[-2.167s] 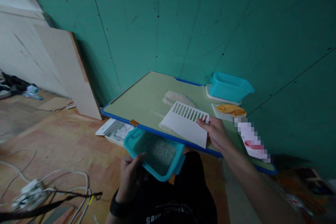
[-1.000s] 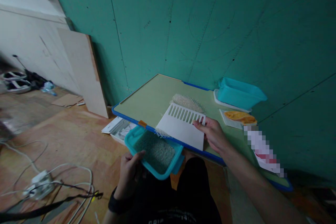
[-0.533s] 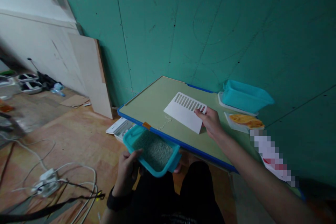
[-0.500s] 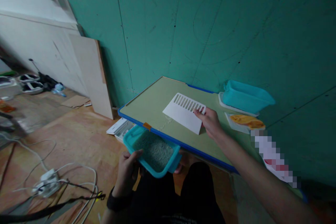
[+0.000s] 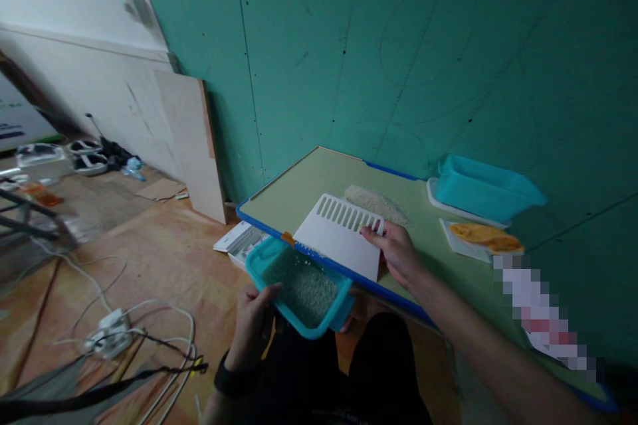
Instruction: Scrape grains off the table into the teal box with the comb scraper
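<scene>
My left hand (image 5: 256,319) grips the near rim of a teal tray (image 5: 300,285) full of white grains, held just below the blue front edge of a green table (image 5: 294,189). My right hand (image 5: 396,254) pinches the right end of a white slotted scraper card (image 5: 339,236), which stands tilted on the table at its front edge, right above the tray. A pile of white grains (image 5: 375,204) lies on the table behind the card.
A second teal tub (image 5: 486,187) on a white lid stands at the table's back right, beside a yellow cloth (image 5: 486,235) on a white pad. Below the table lies an open white box (image 5: 239,244). Cables and a power strip (image 5: 112,339) cover the floor at left.
The scraper card went back over the pile of grains, then came forward to the table's front edge above the tray. The tray stays held under the edge. The view has shifted left.
</scene>
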A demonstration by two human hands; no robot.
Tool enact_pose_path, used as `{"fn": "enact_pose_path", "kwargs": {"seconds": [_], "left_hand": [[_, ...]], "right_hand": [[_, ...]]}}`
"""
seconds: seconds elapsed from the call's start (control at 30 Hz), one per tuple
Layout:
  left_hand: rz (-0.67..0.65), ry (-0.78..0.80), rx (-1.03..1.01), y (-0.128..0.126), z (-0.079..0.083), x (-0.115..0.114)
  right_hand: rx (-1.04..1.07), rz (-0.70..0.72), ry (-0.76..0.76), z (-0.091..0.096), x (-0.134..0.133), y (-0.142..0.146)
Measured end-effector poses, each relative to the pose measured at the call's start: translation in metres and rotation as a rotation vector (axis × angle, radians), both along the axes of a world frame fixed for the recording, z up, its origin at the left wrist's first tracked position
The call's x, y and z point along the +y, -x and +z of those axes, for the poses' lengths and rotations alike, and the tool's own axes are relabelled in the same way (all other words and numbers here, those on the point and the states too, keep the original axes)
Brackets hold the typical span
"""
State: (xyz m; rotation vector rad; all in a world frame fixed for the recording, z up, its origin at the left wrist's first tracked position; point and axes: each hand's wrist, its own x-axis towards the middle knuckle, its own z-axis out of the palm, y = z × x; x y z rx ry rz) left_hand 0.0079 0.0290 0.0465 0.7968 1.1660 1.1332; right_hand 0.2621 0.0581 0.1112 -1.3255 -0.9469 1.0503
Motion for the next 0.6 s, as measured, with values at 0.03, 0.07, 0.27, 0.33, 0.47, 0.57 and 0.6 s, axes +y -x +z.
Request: {"fn": "enact_pose_path", "kwargs": {"seconds": [0.03,0.07,0.27,0.33,0.47,0.57,0.6], "left_hand": [[0.003,0.011,-0.028,-0.001,-0.003,0.0],[0.004,0.016,-0.046,-0.001,-0.007,0.001],[-0.012,0.006,-0.059,-0.002,-0.019,0.005],[-0.013,0.004,-0.069,-0.002,-0.016,0.004],[-0.008,0.001,-0.041,-0.003,-0.005,-0.002],[-0.011,0.028,0.03,-0.004,0.0,-0.005],[-0.013,0.038,0.046,-0.004,0.0,-0.007]], "right_hand": [[0.013,0.001,0.001,0.001,-0.001,0.0],[0.026,0.007,0.006,0.002,-0.001,0.0],[0.059,0.001,-0.045,0.003,0.005,-0.005],[0.039,-0.027,-0.052,0.001,0.008,-0.005],[0.032,0.034,-0.004,0.003,0.006,-0.002],[0.03,-0.003,-0.031,0.012,-0.007,-0.012],[0.008,-0.043,-0.05,0.016,-0.015,-0.019]]}}
